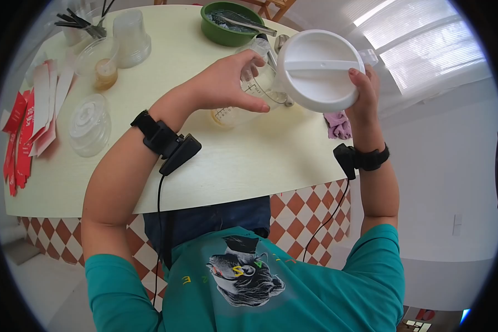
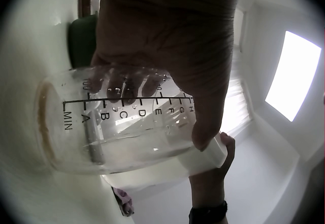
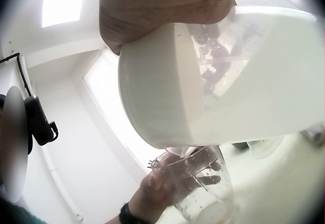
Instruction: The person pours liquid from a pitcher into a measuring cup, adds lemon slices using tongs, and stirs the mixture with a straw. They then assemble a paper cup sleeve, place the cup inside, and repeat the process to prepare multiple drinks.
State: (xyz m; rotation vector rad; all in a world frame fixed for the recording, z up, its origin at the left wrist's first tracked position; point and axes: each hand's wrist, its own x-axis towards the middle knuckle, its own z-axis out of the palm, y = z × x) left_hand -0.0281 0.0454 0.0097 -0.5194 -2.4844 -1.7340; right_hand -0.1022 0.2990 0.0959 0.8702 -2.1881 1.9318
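Left hand curled round graduated cup over table; right hand grips white-lidded pitcher at cup's mouth. Likely pouring; any flow unclear from here. Next calls for steady tilting.

Tilted pitcher beside clear graduated cup

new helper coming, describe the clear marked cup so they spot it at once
Over the pale table, find the left hand. It grips a tilted clear cup, its mouth near the white-lidded jug in the right hand. Unlike the stacked clear containers towards the table's far left, this cup carries a black printed scale lettered with MIN and A to H.
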